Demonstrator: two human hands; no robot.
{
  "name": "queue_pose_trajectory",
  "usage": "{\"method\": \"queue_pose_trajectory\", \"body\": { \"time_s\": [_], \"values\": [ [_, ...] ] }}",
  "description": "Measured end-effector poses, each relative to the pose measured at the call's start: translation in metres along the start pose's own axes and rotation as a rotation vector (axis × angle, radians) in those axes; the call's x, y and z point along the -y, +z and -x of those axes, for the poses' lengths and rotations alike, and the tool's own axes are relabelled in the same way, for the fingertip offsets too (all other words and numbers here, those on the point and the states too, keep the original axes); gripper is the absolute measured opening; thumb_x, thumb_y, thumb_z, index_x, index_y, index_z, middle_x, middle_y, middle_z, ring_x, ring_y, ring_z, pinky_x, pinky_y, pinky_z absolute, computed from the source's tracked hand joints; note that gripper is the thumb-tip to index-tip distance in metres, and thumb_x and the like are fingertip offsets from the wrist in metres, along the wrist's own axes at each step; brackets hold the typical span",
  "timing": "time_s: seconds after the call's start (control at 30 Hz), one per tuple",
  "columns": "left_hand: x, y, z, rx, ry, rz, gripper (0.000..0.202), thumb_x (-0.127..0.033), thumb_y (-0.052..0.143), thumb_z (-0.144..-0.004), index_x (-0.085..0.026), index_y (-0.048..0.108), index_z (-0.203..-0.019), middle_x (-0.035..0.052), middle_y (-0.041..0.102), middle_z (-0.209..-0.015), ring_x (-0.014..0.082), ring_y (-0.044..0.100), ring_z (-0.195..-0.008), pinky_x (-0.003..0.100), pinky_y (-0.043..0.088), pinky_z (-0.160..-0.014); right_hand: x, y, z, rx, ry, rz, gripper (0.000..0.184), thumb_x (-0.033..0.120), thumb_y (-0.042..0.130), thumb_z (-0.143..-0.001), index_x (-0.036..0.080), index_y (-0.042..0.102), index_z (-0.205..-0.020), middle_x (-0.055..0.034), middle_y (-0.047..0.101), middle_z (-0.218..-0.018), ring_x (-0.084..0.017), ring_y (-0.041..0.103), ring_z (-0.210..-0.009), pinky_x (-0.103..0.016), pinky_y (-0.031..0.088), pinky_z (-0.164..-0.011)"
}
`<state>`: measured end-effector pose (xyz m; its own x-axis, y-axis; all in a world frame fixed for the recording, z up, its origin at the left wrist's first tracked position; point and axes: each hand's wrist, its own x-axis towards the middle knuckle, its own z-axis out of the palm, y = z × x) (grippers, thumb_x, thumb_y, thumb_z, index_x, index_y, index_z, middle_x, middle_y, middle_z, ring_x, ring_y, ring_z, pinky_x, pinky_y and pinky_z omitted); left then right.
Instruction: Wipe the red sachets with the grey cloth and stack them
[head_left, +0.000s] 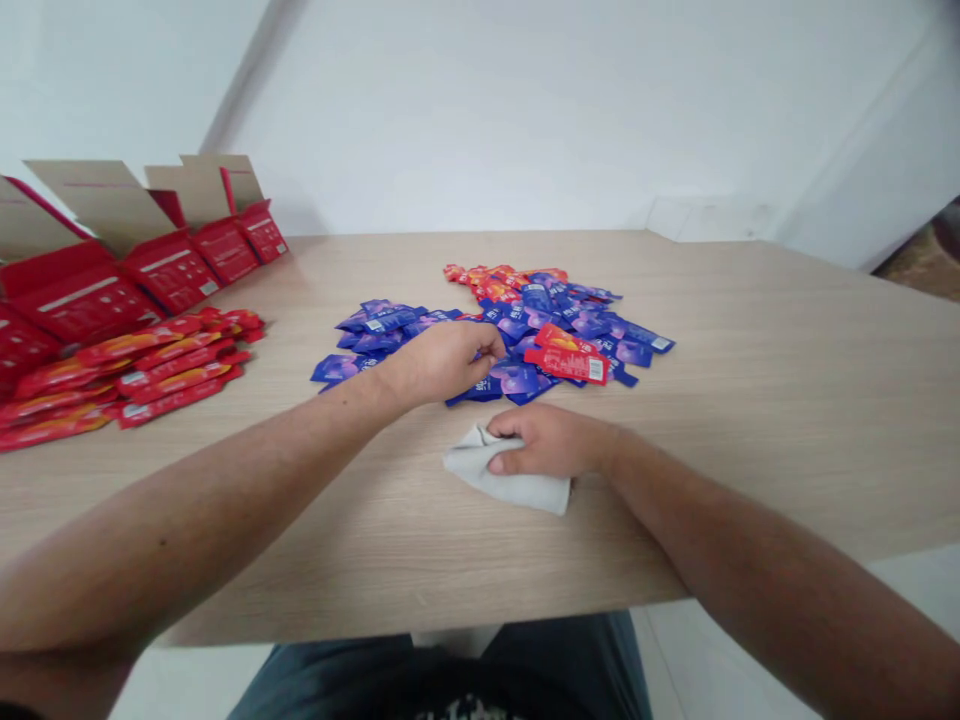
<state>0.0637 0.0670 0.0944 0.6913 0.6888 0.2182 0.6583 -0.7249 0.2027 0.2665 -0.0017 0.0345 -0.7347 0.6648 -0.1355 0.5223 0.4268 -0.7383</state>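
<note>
My left hand [451, 358] reaches over the pile of blue and purple packets [517, 380], its fingers curled together at the middle of the heap. Whether a packet is pinched in those fingers I cannot make out. Just in front of the pile, my right hand [551, 440] grips a folded pale grey cloth [517, 488] against the tabletop. A red packet [574, 360] lies on top of the blue ones, right of my left hand. More red and orange packets [499, 280] lie at the back of the heap.
Open red boxes [172, 270] with raised cardboard flaps stand in a row at the left. Before them lie stacked red packets [180, 370]. The wooden table [787, 400] meets a white wall behind, and its front edge runs close to my lap.
</note>
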Motion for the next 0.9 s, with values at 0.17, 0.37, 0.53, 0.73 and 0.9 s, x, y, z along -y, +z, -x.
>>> {"method": "queue_pose_trajectory", "body": {
  "time_s": [0.17,0.37,0.53,0.73,0.9],
  "values": [
    [-0.007,0.029,-0.051,0.071,0.025,-0.12,0.029,-0.026,0.054,-0.096,-0.024,0.073,-0.118,0.0077,0.077,-0.122,0.0259,0.069,-0.118,0.034,0.05,-0.1,-0.004,0.003,-0.004,0.007,-0.037,-0.012,0.027,0.046,0.073,-0.092,0.019,0.066,-0.093,0.0024,0.066,-0.083,-0.015,0.062,-0.073,-0.025,0.042,-0.062],
    [0.004,0.06,-0.095,0.091,-0.226,-0.072,0.039,-0.046,0.065,-0.091,-0.018,0.074,-0.118,0.0141,0.079,-0.114,0.0297,0.073,-0.108,0.036,0.054,-0.09,-0.002,0.003,-0.005,0.019,-0.056,-0.015,0.026,0.043,0.074,-0.092,0.019,0.064,-0.089,0.0038,0.064,-0.078,-0.013,0.06,-0.069,-0.024,0.04,-0.061],
    [0.01,0.065,-0.109,0.125,-0.328,0.096,0.024,-0.042,0.078,-0.081,-0.021,0.08,-0.094,0.0076,0.079,-0.09,0.0237,0.072,-0.084,0.032,0.054,-0.075,-0.001,0.003,-0.006,0.005,-0.111,-0.01,0.026,0.042,0.075,-0.092,0.019,0.063,-0.085,0.0041,0.062,-0.078,-0.013,0.058,-0.07,-0.024,0.04,-0.062],
    [-0.001,0.061,-0.105,0.14,-0.458,0.39,0.018,-0.032,0.08,-0.079,-0.019,0.08,-0.091,0.0015,0.067,-0.064,0.0137,0.054,-0.049,0.03,0.047,-0.053,0.0,0.002,-0.006,0.01,-0.098,-0.007,0.026,0.042,0.075,-0.092,0.019,0.064,-0.086,0.0041,0.062,-0.078,-0.013,0.059,-0.071,-0.024,0.04,-0.063],
    [0.001,0.03,-0.075,0.04,-0.485,0.549,0.009,-0.025,0.069,-0.084,-0.02,0.07,-0.078,-0.0002,0.061,-0.061,0.0127,0.055,-0.052,0.03,0.047,-0.057,0.0,0.004,-0.003,0.046,-0.067,-0.054,0.026,0.043,0.075,-0.092,0.018,0.068,-0.095,0.0032,0.066,-0.081,-0.013,0.061,-0.07,-0.023,0.042,-0.062]
  ]
}}
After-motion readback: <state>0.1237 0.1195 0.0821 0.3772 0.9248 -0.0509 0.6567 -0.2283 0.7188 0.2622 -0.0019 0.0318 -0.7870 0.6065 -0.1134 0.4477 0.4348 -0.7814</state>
